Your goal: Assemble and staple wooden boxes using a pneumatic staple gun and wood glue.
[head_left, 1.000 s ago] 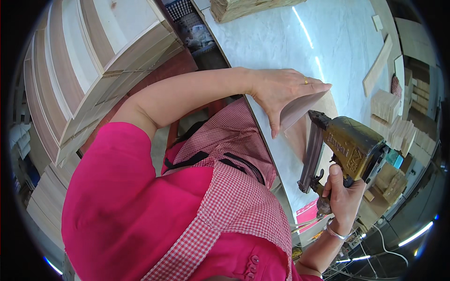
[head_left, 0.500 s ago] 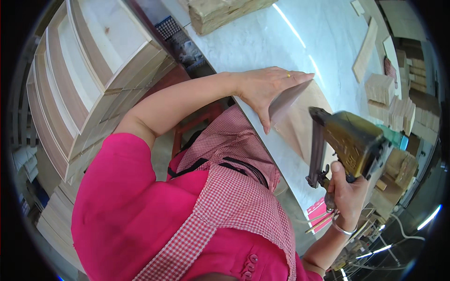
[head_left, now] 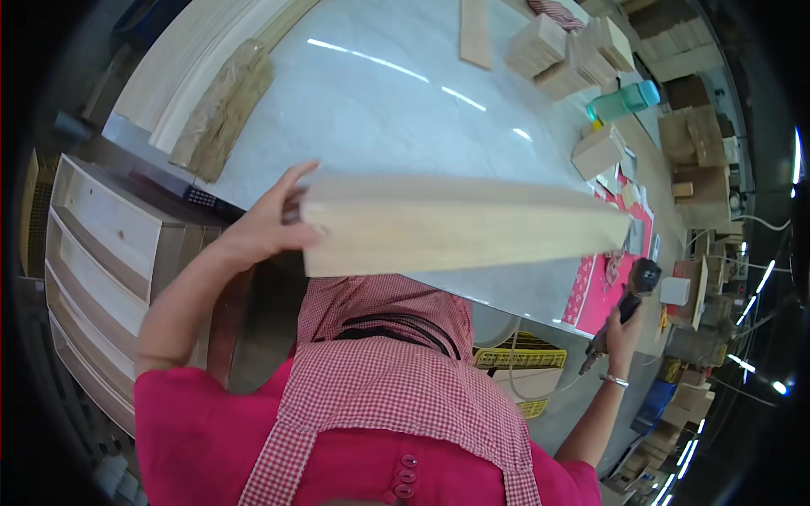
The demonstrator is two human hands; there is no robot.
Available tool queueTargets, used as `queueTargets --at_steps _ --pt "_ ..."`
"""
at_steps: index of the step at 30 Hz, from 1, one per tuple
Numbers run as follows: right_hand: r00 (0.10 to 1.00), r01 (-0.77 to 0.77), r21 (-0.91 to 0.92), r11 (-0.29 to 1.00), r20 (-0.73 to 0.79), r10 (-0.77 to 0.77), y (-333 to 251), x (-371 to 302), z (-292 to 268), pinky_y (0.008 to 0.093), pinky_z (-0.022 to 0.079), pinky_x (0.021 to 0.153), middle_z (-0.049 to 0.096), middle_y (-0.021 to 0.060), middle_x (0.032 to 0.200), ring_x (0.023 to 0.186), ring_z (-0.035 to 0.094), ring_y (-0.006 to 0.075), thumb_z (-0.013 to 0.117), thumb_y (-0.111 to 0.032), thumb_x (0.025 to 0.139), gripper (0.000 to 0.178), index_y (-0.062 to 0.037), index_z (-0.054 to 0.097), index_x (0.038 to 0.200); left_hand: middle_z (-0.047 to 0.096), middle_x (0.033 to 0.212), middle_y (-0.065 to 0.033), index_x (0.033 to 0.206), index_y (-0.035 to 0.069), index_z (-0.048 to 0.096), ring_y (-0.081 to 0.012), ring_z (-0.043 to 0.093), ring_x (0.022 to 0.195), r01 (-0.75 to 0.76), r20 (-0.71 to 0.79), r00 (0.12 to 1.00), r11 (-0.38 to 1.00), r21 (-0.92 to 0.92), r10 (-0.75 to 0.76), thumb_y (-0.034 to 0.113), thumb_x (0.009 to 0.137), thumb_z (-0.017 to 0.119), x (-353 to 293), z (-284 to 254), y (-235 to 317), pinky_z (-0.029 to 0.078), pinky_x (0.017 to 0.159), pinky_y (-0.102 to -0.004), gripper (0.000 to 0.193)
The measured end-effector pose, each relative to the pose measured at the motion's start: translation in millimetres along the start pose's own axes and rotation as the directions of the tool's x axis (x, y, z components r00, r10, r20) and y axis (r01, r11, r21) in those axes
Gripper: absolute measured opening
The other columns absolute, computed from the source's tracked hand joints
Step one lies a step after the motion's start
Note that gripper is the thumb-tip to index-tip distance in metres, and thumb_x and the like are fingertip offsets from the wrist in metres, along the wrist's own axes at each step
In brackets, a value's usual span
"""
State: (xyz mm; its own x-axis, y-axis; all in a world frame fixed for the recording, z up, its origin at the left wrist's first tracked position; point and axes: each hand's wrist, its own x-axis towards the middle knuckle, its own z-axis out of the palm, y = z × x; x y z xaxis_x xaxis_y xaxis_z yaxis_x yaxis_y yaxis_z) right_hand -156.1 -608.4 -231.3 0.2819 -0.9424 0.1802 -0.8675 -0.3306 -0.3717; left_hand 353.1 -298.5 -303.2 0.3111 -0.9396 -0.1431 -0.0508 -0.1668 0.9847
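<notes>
My left hand (head_left: 274,221) is closed around the left end of a long, pale wooden board or narrow wooden frame (head_left: 456,232), blurred by motion. It stretches across the near side of the white marbled table (head_left: 363,110), and its far end reaches toward the right. In my right hand (head_left: 623,341) is a nail gun (head_left: 643,277), its dark head up and an air hose fitting at the lower end. The nail gun is beside the board's right end, past the table's near edge; whether they touch I cannot tell.
Curved-front wooden drawer frames (head_left: 110,228) are stacked at the left. A wrapped bundle (head_left: 232,101) lies on the table's left part. Small wood stacks (head_left: 540,46), a teal bottle (head_left: 624,101) and a pink patterned sheet (head_left: 591,299) occupy the right. Below is a yellow crate (head_left: 531,358).
The wooden piece has turned and now lies lengthwise across my front, gripped by its left end. My right hand has moved the nail gun away to the right; my view has turned too.
</notes>
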Motion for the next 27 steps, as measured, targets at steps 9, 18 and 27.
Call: queueTargets --at_steps 9,18,27 --pt "0.973 -0.227 -0.41 0.883 -0.052 0.226 100.0 8.0 68.3 0.05 0.047 0.088 0.059 0.0282 0.116 0.104 0.058 0.0451 0.063 -0.011 0.085 0.058 0.0004 0.042 0.138 0.066 0.109 -0.0206 0.121 0.001 0.06 -0.0259 0.069 0.088 0.83 0.199 0.548 0.558 -0.009 -0.812 0.066 0.091 0.045 -16.0 -51.5 -1.3 0.055 0.069 -0.0342 0.073" --pt "0.905 0.131 -0.18 0.975 -0.381 -0.192 88.2 3.6 102.5 0.0425 0.051 0.08 0.064 0.0218 0.102 0.087 0.062 0.0376 0.064 -0.015 0.088 0.041 0.0029 0.055 0.125 0.066 0.09 -0.0152 0.112 -0.002 0.062 -0.0249 0.064 0.084 -0.096 0.098 0.995 0.637 0.765 0.032 0.041 0.09 0.062 43.9 -1.8 29.5 0.05 0.072 -0.0351 0.048" --pt "0.822 -0.129 0.85 0.511 0.38 -0.425 -177.3 -72.4 194.4 0.032 0.048 0.087 0.063 0.0183 0.114 0.101 0.061 0.0199 0.051 -0.024 0.099 0.042 0.0039 0.048 0.13 0.066 0.093 -0.0235 0.111 0.004 0.065 -0.0396 0.064 0.089 0.085 -0.048 0.996 0.612 0.787 -0.077 0.028 0.09 0.056 40.5 33.0 11.1 0.05 0.079 -0.0453 0.033"
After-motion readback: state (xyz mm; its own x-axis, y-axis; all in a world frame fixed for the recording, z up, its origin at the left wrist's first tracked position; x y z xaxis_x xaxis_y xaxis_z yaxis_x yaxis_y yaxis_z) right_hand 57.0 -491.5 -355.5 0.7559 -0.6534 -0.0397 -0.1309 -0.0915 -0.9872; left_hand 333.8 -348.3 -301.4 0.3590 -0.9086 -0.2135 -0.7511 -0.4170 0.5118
